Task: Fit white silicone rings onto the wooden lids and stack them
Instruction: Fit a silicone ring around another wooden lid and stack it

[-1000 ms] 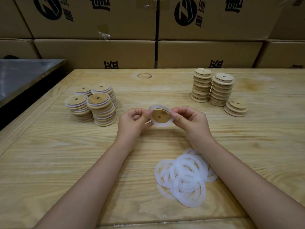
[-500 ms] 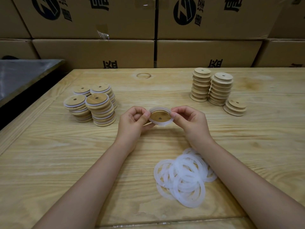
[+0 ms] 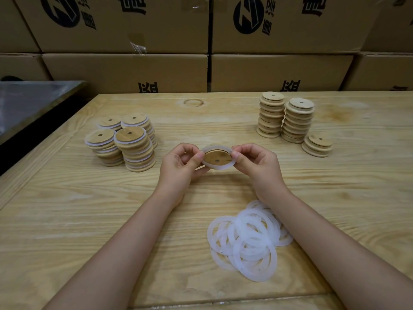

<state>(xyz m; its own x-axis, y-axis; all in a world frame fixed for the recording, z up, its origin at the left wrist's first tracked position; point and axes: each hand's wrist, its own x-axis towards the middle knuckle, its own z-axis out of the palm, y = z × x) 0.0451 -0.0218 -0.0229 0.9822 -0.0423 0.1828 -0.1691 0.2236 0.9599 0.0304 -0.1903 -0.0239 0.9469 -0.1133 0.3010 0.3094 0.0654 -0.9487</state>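
Head view, looking forward and down across a pale wooden table (image 3: 67, 220). Both hands are raised just above the tabletop at centre and hold one wooden lid (image 3: 212, 157) between them, its flat face with a small centre hole tilted toward the camera. The left hand (image 3: 178, 166) pinches the lid's left edge with curled fingers and thumb; the right hand (image 3: 257, 163) pinches the right edge in the same manner. A white silicone ring (image 3: 223, 167) encircles the lid, its band showing all round the rim; whether it is fully seated cannot be told. A loose pile of white rings (image 3: 248, 238) lies overlapping on the table near the person, just beside the right forearm. To the left of the hands stand four ringed stacks (image 3: 134, 148), set close together, with white bands visible between the wooden discs. At the far right stand two tall bare stacks (image 3: 290, 119), touching or nearly so, whose lids show no white bands, and just beside them on the near right a short stack (image 3: 316, 145) of a few lids. Cardboard boxes (image 3: 125, 70) with dark printed marks form a wall behind the table. A dark metal surface (image 3: 29, 101) adjoins the table at far left.
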